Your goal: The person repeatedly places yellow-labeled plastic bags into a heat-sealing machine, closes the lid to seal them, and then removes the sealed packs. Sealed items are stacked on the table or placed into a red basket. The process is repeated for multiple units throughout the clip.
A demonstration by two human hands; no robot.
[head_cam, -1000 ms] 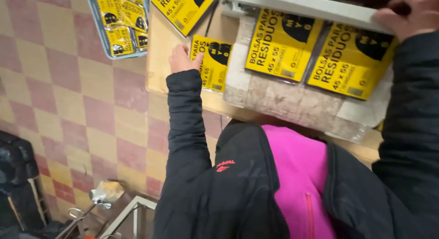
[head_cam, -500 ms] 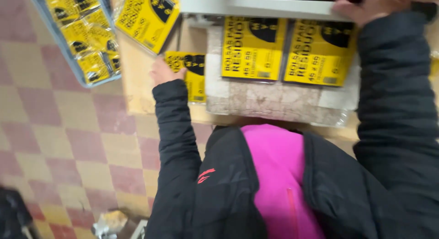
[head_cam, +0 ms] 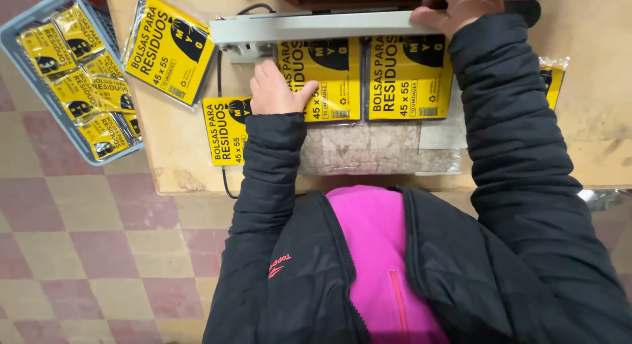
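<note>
Worn wooden table; pink-and-cream checkered floor; blue basket alongside.

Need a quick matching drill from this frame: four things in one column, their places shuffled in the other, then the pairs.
Things:
1. left hand
2. right hand
3. blue basket
4. loose yellow packet

Places:
A. on the checked floor, left of the table, holding small yellow packets
B. on the right end of the grey sealer bar
C. flat on the wooden table, between the basket and the sealer
D. on the left of the two yellow packets under the bar

Pairs: 1-D, 2-B, 3-A, 4-C
</note>
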